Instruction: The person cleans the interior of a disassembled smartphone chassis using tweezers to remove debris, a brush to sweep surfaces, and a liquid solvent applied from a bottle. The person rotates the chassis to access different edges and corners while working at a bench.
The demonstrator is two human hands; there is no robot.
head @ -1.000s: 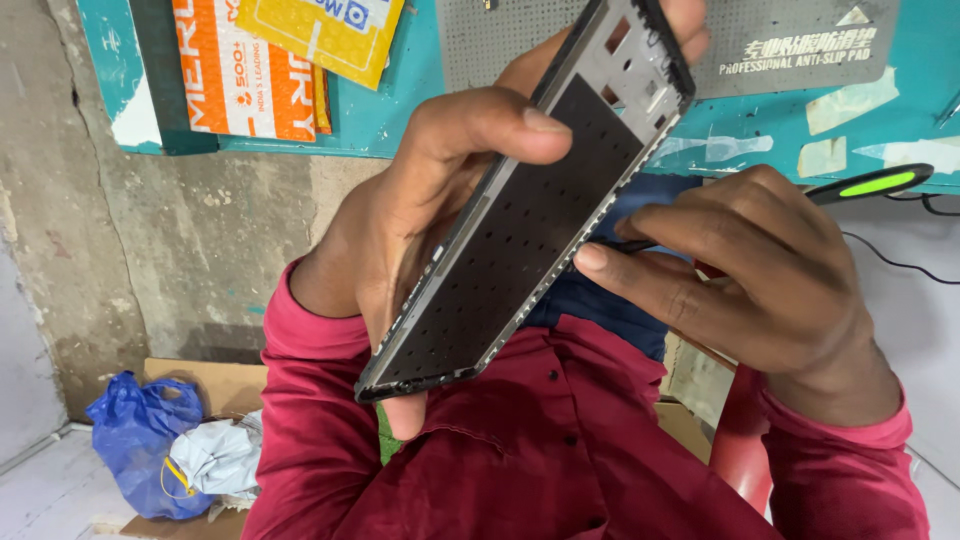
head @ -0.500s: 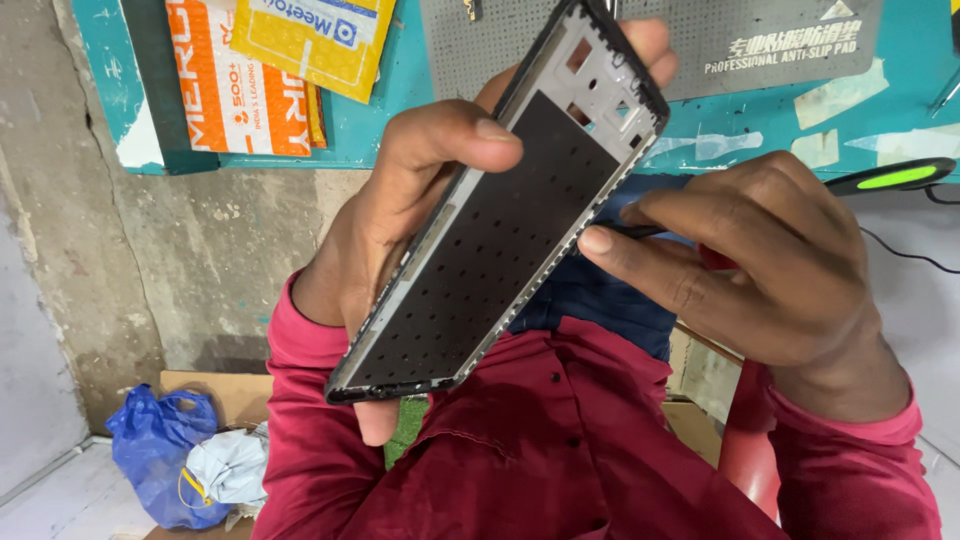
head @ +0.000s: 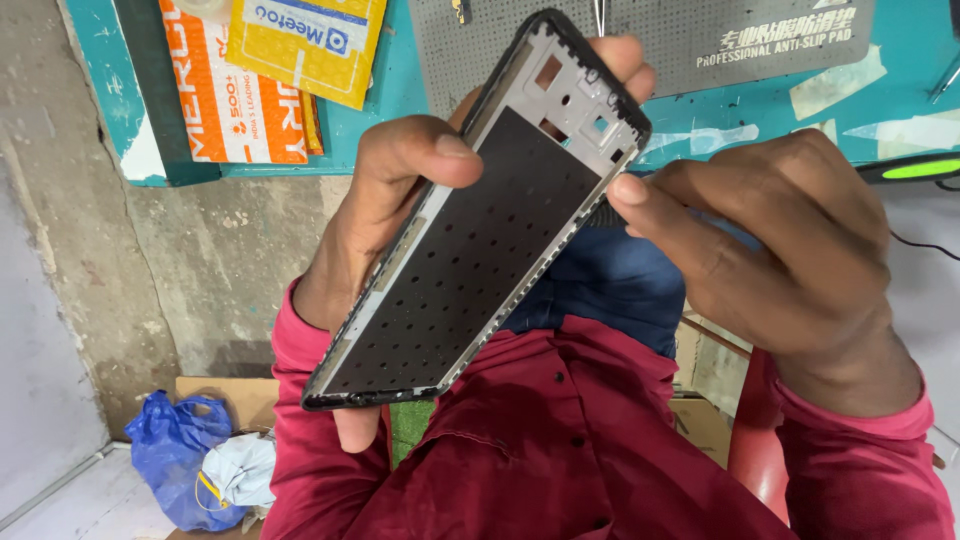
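Item: phone middle frame [head: 470,260], black with perforated plate, held tilted above the lap, in front of the teal surface [head: 400,90].
Left hand [head: 385,230]: grip closed round the frame's long edges, thumb on top, fingers behind.
Right hand [head: 770,250]: grip narrow, fingertips pinching the frame's upper right edge.
Handling: judged light, thin, stiff yet easily bent; best held by the rims.
Containers: blue plastic bag [head: 180,450] on the floor, contents unclear; cardboard box [head: 220,390] behind, interior hidden.
Surface items: grey anti-slip mat [head: 700,40], yellow packet [head: 310,40], orange packet [head: 230,110].

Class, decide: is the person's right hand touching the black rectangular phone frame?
Touching. The head view shows the right hand's fingertip pressed against the black rectangular phone frame's right edge, no gap.
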